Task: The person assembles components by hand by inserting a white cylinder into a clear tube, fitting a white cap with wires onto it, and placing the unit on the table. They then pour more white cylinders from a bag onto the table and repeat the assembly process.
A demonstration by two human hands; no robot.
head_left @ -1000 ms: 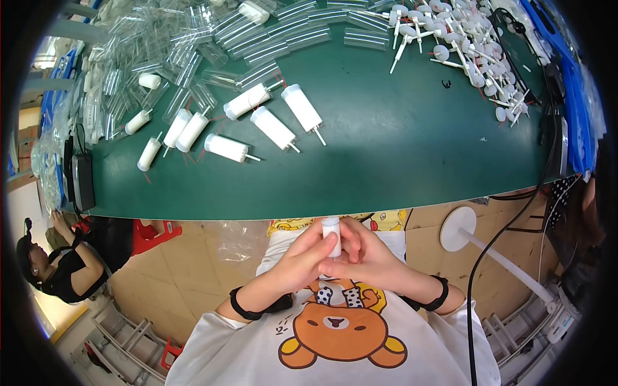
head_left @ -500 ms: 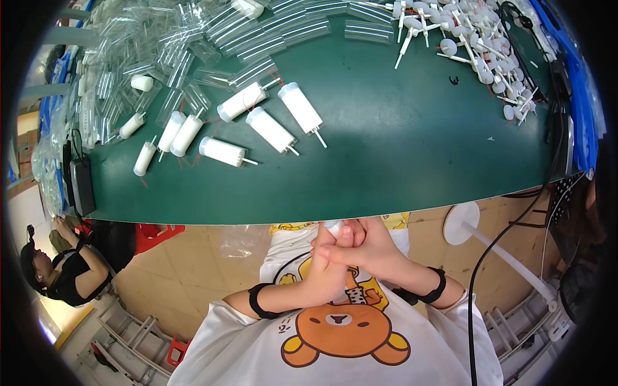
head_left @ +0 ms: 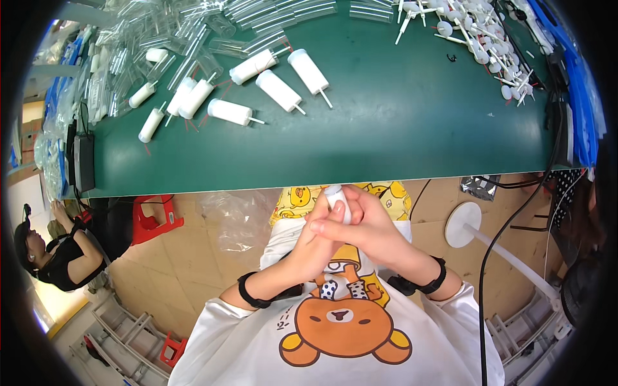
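Observation:
Just off the table's near edge, in front of my lap, a small white cylinder (head_left: 337, 198) with a pale end cap stands roughly upright between my hands. My left hand (head_left: 314, 239) is wrapped round its lower part. From the other side my right hand (head_left: 368, 226) closes over it, fingers curled and thumb laid across toward the left hand. The cylinder's lower end is hidden by my fingers. On the table lie several similar white cylinders (head_left: 278, 91) with thin white stems and red threads.
Clear plastic tubes (head_left: 277, 22) are heaped over the far left of the green table (head_left: 360, 141). At the far right lies a pile of white discs with stems (head_left: 492, 55). A black cable (head_left: 484, 289) hangs at my right. Another person (head_left: 67, 248) sits at the left by a red stool (head_left: 154, 219).
My view has shifted, so the table's edge sits higher in the picture. My hands have come up a little, and more of the white cylinder shows between them.

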